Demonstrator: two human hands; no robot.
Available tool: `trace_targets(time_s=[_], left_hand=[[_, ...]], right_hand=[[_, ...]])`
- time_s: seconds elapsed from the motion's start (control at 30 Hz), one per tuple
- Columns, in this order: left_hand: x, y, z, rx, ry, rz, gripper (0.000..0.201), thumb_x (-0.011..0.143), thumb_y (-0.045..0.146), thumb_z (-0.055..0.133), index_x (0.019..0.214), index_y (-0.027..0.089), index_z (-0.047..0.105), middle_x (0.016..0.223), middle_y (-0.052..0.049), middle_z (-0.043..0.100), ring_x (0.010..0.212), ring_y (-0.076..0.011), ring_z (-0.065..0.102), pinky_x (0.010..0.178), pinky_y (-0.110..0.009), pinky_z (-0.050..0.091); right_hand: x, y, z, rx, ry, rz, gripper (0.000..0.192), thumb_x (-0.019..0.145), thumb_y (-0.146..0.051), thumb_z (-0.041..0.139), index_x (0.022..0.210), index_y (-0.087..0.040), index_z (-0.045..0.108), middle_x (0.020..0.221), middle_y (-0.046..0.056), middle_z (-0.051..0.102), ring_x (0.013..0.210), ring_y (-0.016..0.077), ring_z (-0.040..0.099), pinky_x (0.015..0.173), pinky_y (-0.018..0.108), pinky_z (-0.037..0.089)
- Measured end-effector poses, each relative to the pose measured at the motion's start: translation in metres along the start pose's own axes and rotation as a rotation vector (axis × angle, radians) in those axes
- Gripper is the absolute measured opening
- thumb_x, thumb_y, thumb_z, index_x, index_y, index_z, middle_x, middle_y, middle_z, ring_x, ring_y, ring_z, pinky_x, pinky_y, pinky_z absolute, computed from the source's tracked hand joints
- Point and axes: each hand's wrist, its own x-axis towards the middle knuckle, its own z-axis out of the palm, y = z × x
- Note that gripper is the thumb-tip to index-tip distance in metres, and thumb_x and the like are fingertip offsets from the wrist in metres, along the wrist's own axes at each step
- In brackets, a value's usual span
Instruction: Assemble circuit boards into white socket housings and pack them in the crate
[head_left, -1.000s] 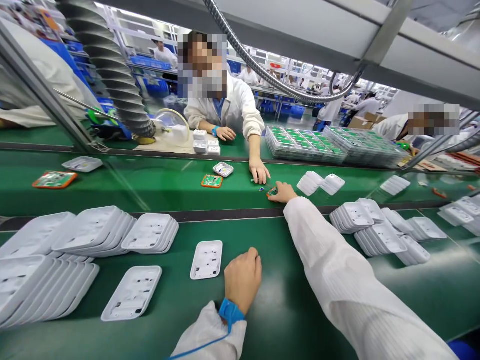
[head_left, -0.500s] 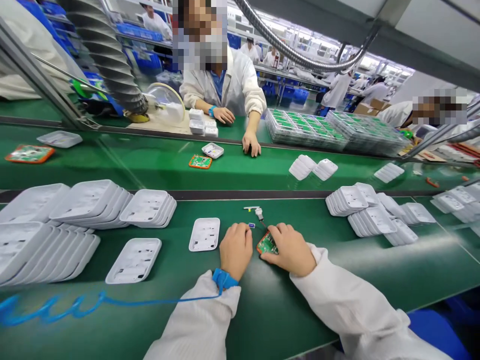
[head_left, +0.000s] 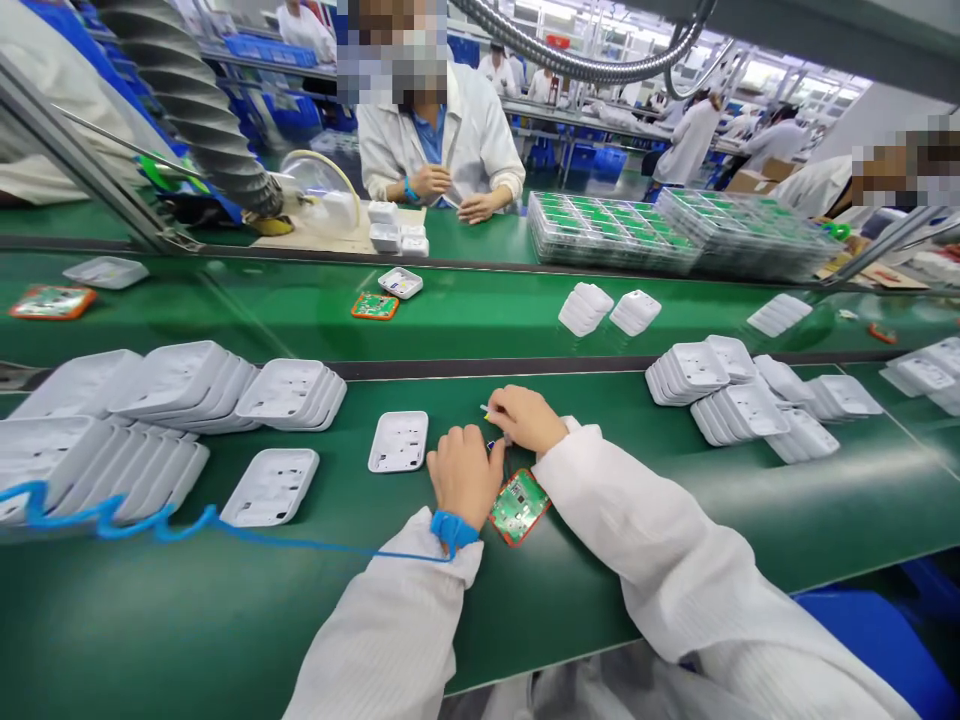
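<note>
My left hand (head_left: 465, 477), with a blue wrist strap (head_left: 454, 530), is curled over the green bench. A small blue cylindrical part (head_left: 491, 445) shows between its thumb and fingers. Just beyond, my right hand (head_left: 527, 420) pinches a small white plastic piece (head_left: 485, 410) with a bit of yellow; the fingers cover most of it. Below the right wrist a green circuit board (head_left: 519, 507) with an orange edge lies flat, touched by neither hand's fingers. To the left of my left hand rests a white plastic housing (head_left: 398, 441), open side up.
Stacked white housings (head_left: 180, 380) stand at left, and more white housings (head_left: 739, 410) at right. A single housing (head_left: 271, 487) lies nearer. The strap's blue coiled cord (head_left: 285, 542) crosses the bench. Across the green conveyor (head_left: 480, 310), a co-worker (head_left: 442, 140) sits near trays of boards (head_left: 611, 230).
My right hand has let go of the circuit board, moved up and left, and taken the white piece. The board now lies nearer me. The co-worker's hands have drawn back from the conveyor.
</note>
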Motion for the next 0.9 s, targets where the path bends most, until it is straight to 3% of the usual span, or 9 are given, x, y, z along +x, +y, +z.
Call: trace_targets(time_s=[0.2, 0.5, 0.63, 0.73, 0.9], left_hand=[[-0.001, 0.004, 0.004, -0.017, -0.03, 0.09, 0.022, 0.089, 0.037, 0.046, 0.091, 0.016, 0.054, 0.095, -0.009, 0.057, 0.094, -0.0271, 0.052, 0.074, -0.038, 0.037], [-0.025, 0.006, 0.0, 0.126, 0.007, 0.038, 0.035, 0.087, 0.05, 0.044, 0.087, 0.015, 0.052, 0.088, -0.009, 0.055, 0.089, -0.029, 0.052, 0.069, -0.038, 0.037], [-0.029, 0.002, 0.006, 0.088, 0.007, 0.101, 0.022, 0.088, 0.037, 0.045, 0.084, 0.017, 0.051, 0.087, -0.009, 0.056, 0.087, -0.0287, 0.053, 0.071, -0.039, 0.038], [-0.029, -0.002, 0.013, -0.076, 0.074, 0.147, 0.013, 0.089, 0.027, 0.043, 0.084, 0.017, 0.051, 0.087, -0.009, 0.058, 0.086, -0.0269, 0.055, 0.074, -0.039, 0.041], [-0.027, -0.008, 0.018, -0.619, 0.115, 0.125, 0.012, 0.088, 0.028, 0.044, 0.094, 0.019, 0.049, 0.086, -0.005, 0.064, 0.079, -0.0185, 0.063, 0.071, -0.031, 0.047]], right_hand=[[-0.047, 0.023, -0.009, 0.426, 0.164, 0.038, 0.008, 0.087, -0.017, 0.053, 0.091, -0.018, 0.059, 0.077, -0.002, 0.06, 0.067, 0.0105, 0.052, 0.065, 0.022, 0.039], [-0.063, 0.019, -0.004, 0.425, 0.159, 0.028, 0.006, 0.088, -0.021, 0.055, 0.088, -0.019, 0.06, 0.076, 0.0, 0.057, 0.068, 0.0113, 0.052, 0.066, 0.023, 0.04], [-0.064, 0.017, -0.005, 0.433, 0.158, -0.024, 0.009, 0.091, -0.02, 0.048, 0.085, -0.019, 0.055, 0.08, 0.001, 0.056, 0.071, 0.0122, 0.052, 0.068, 0.024, 0.04], [-0.067, 0.013, -0.007, 0.43, 0.123, -0.102, 0.013, 0.093, -0.018, 0.041, 0.088, -0.019, 0.053, 0.084, 0.002, 0.058, 0.076, 0.0139, 0.053, 0.073, 0.026, 0.041], [-0.074, 0.006, -0.011, 0.327, 0.091, -0.17, 0.014, 0.094, -0.022, 0.043, 0.088, -0.018, 0.055, 0.086, 0.004, 0.058, 0.082, 0.0166, 0.05, 0.078, 0.03, 0.041]])
